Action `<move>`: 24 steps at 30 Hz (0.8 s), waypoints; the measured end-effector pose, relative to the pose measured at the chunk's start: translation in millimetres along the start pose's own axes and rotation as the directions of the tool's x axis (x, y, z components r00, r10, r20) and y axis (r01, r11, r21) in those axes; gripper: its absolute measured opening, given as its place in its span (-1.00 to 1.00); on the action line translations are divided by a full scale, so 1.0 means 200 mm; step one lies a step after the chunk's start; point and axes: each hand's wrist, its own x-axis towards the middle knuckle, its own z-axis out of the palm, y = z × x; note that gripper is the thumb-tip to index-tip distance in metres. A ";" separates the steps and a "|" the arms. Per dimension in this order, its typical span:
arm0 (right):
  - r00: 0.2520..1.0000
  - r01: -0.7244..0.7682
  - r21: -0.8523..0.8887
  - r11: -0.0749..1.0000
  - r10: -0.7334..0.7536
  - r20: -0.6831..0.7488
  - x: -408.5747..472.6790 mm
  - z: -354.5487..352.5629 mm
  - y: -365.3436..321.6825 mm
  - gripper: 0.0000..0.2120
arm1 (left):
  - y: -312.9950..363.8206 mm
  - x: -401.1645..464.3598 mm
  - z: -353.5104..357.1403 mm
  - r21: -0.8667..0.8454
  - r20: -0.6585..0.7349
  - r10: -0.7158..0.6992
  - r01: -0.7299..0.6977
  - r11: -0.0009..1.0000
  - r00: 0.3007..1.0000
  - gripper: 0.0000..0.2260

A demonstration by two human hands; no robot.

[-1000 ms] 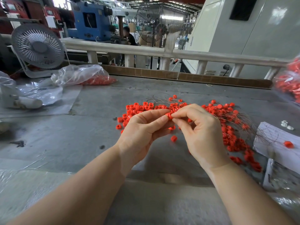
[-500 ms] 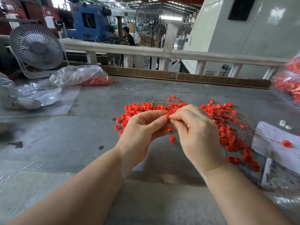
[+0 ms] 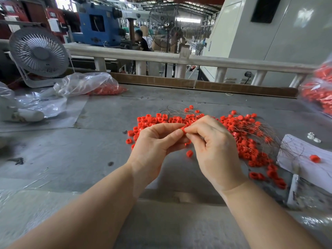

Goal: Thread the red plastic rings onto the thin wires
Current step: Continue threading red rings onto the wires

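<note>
The left hand [image 3: 154, 144] and right hand [image 3: 213, 146] meet fingertip to fingertip above the grey table [image 3: 89, 159], both pinching 1 red ring [image 3: 182, 129], its open end too hidden to tell which way it points. Loose rings [image 3: 242, 141] and thin wires [image 3: 265, 133] fan out rightward behind the hands, 1 ring [image 3: 189, 153] below the fingers; a clear bag [image 3: 86, 84] holds more red rings far left
</note>
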 end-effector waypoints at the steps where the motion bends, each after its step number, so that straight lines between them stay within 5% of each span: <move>1: 1.000 -0.006 0.008 1.000 0.006 0.001 0.00 0.00 0.00 -0.93 | 0.00 0.00 0.00 0.006 -0.004 0.003 -0.003 1.000 1.000 -0.87; 12: 0.992 -0.112 0.074 0.991 0.115 -0.042 0.01 0.00 0.01 -0.93 | 0.02 -0.02 0.02 0.083 0.000 -0.056 0.056 0.995 0.998 -0.79; 20: 0.998 -0.064 0.020 0.998 0.064 0.007 0.00 0.00 0.00 -0.95 | 0.02 -0.01 0.01 0.125 -0.027 -0.081 0.083 0.989 0.996 -0.76; 24: 0.996 -0.093 0.014 0.996 0.093 -0.004 0.00 -0.01 0.01 -0.90 | 0.03 -0.01 0.01 0.120 -0.018 -0.100 0.101 0.988 0.995 -0.62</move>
